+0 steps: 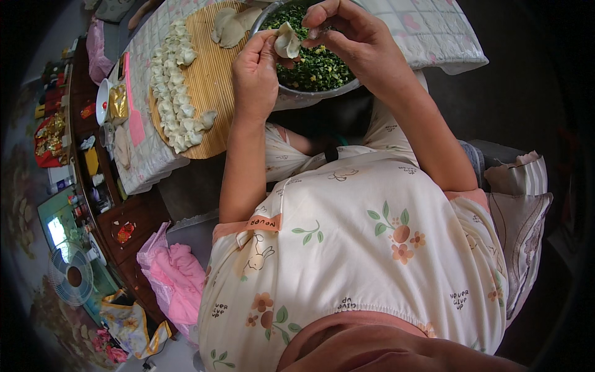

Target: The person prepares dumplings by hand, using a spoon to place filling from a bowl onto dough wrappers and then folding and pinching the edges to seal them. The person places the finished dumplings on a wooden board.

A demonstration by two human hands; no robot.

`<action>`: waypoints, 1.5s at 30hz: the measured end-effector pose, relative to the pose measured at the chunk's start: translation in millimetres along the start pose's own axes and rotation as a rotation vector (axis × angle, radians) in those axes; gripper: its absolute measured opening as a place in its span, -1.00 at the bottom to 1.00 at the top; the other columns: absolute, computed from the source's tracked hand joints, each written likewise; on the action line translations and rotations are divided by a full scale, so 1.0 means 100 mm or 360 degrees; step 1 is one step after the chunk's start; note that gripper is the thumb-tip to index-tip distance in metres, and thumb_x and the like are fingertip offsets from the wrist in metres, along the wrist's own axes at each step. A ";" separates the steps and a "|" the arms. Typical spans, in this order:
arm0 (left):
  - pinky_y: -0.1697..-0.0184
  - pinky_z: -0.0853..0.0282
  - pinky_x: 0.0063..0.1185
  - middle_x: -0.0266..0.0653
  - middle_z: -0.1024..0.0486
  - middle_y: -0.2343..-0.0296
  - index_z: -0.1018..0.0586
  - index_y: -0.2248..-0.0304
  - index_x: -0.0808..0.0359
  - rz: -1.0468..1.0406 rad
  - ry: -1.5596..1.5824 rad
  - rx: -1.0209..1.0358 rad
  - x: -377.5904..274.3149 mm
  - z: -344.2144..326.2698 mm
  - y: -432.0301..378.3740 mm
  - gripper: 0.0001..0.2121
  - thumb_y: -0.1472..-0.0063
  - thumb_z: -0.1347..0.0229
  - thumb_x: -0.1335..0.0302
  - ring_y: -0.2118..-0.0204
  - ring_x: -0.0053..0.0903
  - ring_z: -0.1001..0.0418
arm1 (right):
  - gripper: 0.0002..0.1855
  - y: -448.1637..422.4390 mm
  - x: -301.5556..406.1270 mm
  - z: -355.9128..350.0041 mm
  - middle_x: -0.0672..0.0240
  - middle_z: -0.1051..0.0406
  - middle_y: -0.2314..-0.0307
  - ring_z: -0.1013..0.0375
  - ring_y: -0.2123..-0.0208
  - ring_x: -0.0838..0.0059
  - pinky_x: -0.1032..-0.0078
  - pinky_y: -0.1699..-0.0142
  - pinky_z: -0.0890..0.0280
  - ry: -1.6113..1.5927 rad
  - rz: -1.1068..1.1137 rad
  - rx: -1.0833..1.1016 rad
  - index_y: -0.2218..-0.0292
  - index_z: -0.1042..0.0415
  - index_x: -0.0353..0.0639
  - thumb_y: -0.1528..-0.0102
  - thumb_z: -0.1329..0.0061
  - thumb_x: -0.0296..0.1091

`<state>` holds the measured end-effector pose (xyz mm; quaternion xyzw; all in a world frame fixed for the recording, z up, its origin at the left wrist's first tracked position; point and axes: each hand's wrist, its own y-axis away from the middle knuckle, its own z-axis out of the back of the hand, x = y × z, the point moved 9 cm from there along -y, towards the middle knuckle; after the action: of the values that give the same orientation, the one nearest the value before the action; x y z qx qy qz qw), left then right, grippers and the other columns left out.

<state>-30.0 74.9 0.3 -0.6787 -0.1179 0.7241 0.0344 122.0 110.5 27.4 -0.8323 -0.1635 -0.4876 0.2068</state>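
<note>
My left hand (257,69) pinches a partly folded dumpling (287,41) between thumb and fingers. Beneath it is a metal bowl (320,94) of chopped green filling (320,69) flecked with yellow bits. My right hand (360,44) hovers over the bowl, just right of the dumpling and apart from it. Its fingers are curled with gaps between them, and I see nothing held there. Left of the bowl, a round slatted board (211,79) carries rows of pleated dumplings (174,93) along its left side. Flat dough wrappers (230,28) overlap near its far edge.
A checked tablecloth (437,32) covers the table. Left of the board lie a pink spatula (135,121), a white bowl (103,101) and a gold packet (119,102). A wooden cabinet (135,232) stands further left, with a fan (70,274) and pink cloth (179,279) nearby.
</note>
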 end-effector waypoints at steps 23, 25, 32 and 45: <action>0.31 -0.41 -0.69 -0.34 -0.57 0.39 -0.55 0.12 0.40 0.0044 0.0034 -0.0168 0.08 0.05 -0.05 -0.77 -0.44 0.10 0.46 0.39 -0.67 -0.52 | -0.72 0.04 0.02 -0.09 0.50 -0.31 0.32 -0.31 0.32 0.77 0.78 0.26 -0.24 0.0196 -0.0011 0.0097 0.19 -0.33 -0.18 -0.15 0.21 -0.79; 0.34 -0.43 -0.70 -0.36 -0.58 0.40 -0.56 0.16 0.39 0.0036 0.0074 -0.0193 0.08 0.07 -0.05 -0.78 -0.44 0.09 0.45 0.41 -0.69 -0.54 | -0.72 0.02 0.01 -0.07 0.49 -0.32 0.32 -0.32 0.32 0.77 0.78 0.26 -0.23 0.0217 -0.0037 0.0065 0.19 -0.33 -0.18 -0.15 0.21 -0.79; 0.32 -0.44 -0.70 -0.37 -0.58 0.41 -0.55 0.14 0.39 0.0063 0.0127 -0.0180 0.10 0.04 -0.05 -0.77 -0.44 0.09 0.44 0.40 -0.70 -0.54 | -0.75 -0.01 0.02 -0.07 0.46 -0.35 0.31 -0.38 0.27 0.70 0.72 0.15 -0.30 0.0305 0.0015 0.0026 0.19 -0.32 -0.21 -0.17 0.22 -0.77; 0.31 -0.41 -0.71 -0.36 -0.58 0.43 -0.56 0.16 0.37 0.0116 0.0127 -0.0242 0.14 0.06 -0.02 -0.78 -0.43 0.09 0.44 0.41 -0.72 -0.50 | -0.75 0.00 0.00 -0.11 0.43 -0.36 0.29 -0.40 0.22 0.65 0.66 0.06 -0.32 0.0056 0.0088 0.0087 0.18 -0.33 -0.23 -0.18 0.22 -0.78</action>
<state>-37.4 79.1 -12.3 -0.7116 -0.1462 0.6861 -0.0388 113.7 105.1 32.0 -0.8218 -0.1499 -0.4917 0.2458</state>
